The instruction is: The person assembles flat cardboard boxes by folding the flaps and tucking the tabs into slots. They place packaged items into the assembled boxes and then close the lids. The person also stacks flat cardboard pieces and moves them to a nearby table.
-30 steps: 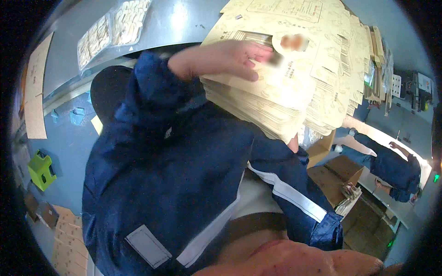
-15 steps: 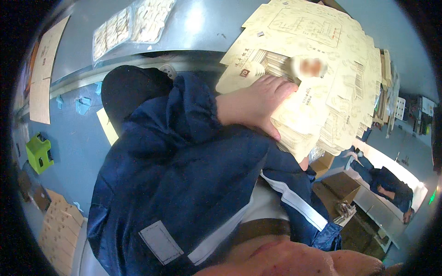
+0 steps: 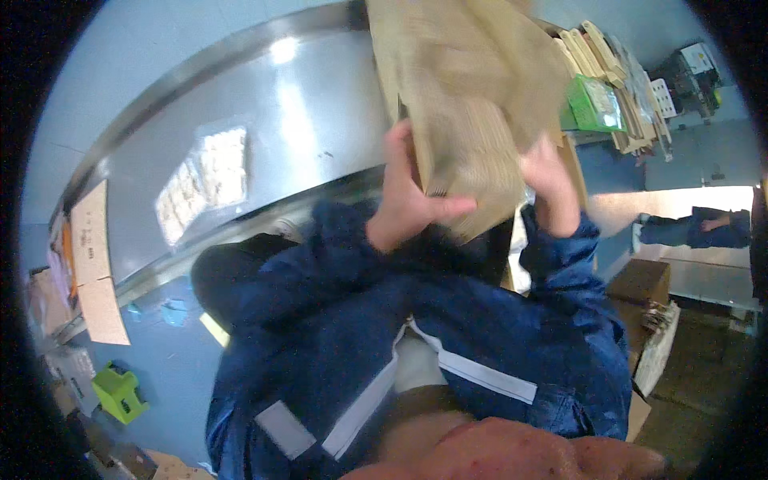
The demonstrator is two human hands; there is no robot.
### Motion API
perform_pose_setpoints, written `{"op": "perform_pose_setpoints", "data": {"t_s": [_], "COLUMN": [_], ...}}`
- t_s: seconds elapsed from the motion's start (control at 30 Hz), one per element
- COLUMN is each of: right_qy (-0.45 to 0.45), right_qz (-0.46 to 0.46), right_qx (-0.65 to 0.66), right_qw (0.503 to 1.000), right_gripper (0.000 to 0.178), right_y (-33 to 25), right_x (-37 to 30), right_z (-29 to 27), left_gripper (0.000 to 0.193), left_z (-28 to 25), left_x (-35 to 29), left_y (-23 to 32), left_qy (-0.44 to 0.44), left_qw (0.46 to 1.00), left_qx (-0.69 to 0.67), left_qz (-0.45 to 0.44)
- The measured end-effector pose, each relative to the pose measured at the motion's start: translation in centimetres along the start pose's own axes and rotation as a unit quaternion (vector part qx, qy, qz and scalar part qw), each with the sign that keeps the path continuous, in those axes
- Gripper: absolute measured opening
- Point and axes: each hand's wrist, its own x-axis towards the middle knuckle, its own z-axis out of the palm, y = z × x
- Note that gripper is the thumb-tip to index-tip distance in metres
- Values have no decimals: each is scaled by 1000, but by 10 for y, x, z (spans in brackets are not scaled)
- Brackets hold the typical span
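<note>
A thick stack of flat, unfolded cardboard cartons (image 3: 480, 136) stands edge-on in front of me, smeared by motion. My left hand (image 3: 412, 192) is on its left side, with the thumb along the near edge and the fingers against the outer face. On the other side my right hand (image 3: 552, 180) presses against the stack; its fingers are partly hidden by the cartons. The sheets' layered edges face me, and the stack's far end runs out at the top of the view.
Clear trays of pale pieces (image 3: 210, 178) lie on the steel table (image 3: 312, 104). A tan cardboard sheet (image 3: 98, 256) is at the left, a lime-green object (image 3: 120, 392) on the floor. A green bin (image 3: 592, 106) and upright boards are at the right, where another person (image 3: 696, 228) is further off.
The cartons have gone from lying face-up, printed side showing, to edge-on between my hands. My right hand has come into view. The view has also turned, showing more of the table.
</note>
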Motion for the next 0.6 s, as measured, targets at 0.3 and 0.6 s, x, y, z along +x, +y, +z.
{"op": "perform_pose_setpoints", "data": {"t_s": [0.3,0.6], "right_qy": [-282,-295], "right_qz": [-78,-119], "right_qx": [-281,-327], "right_qw": [914,890], "right_gripper": [64,67], "right_y": [24,99], "right_x": [92,34], "right_z": [116,156], "left_gripper": [42,50], "left_z": [-96,-129], "left_x": [-106,-125], "left_y": [-38,-32], "left_qy": [-53,-46], "left_qw": [929,901], "left_qx": [225,251], "left_qz": [-289,-350]}}
